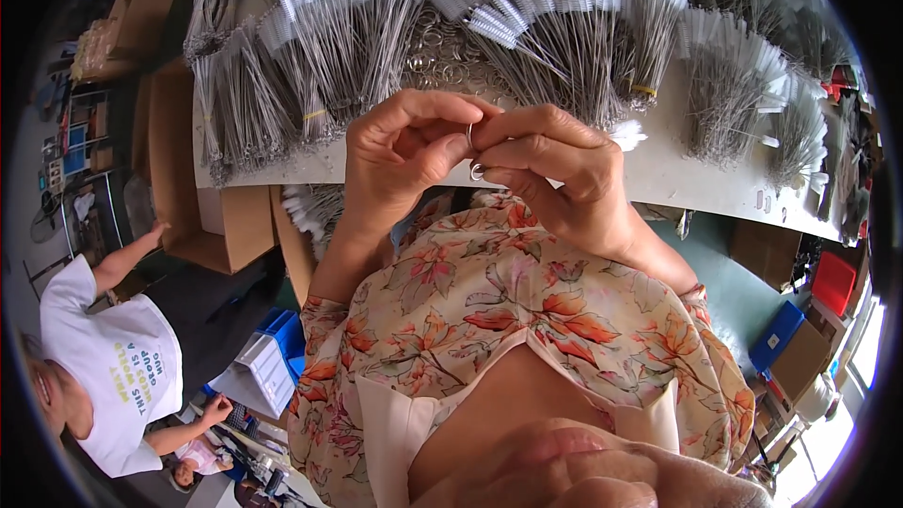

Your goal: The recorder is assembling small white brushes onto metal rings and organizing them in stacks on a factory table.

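Observation:
Close together above the table's near edge, my left hand [388, 152] and my right hand [570, 165] meet with their fingertips pinched. Between them is a small thin metal ring [469, 134], gripped by both. A second small ring-like metal piece [477, 172] shows just below, at my right fingertips; I cannot tell whether it is joined to the first. Behind my hands, a loose pile of metal rings [435, 49] lies among bundles of white-bristled wire brushes [329, 33]. More of these brushes [550, 23] fan out to the right of the pile.
The pale table [649, 165] carries further brush bundles [734, 85] on the right. An open cardboard box [193, 216] stands at the table's left. Another person [118, 367] in a white shirt is at the lower left, near a blue and white crate [266, 367].

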A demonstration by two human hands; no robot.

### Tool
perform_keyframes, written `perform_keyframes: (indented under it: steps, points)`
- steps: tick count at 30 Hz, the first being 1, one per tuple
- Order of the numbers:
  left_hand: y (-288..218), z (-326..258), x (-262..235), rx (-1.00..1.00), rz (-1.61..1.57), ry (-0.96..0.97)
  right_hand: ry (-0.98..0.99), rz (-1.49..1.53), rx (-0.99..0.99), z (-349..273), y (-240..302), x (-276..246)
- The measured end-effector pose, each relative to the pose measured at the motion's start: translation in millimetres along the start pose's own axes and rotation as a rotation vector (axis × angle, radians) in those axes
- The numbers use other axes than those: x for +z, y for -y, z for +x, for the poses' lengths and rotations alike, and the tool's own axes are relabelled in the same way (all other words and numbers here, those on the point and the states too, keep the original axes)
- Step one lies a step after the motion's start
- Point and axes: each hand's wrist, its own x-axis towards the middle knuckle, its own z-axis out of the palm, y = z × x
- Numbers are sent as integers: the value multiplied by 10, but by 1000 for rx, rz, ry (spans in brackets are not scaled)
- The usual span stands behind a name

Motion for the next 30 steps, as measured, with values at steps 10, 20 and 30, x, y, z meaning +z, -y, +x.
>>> perform_keyframes:
  steps: [10,20,30]
  points:
    - [-94,3,80,649,987,-79,-68,223,272,94,37,-43]
    - [-147,46,-13,493,925,-84,11,284,308,203,-105,17]
    - [-215,-16,-84,283,777,-16,168,499,582,253,-118,-37]
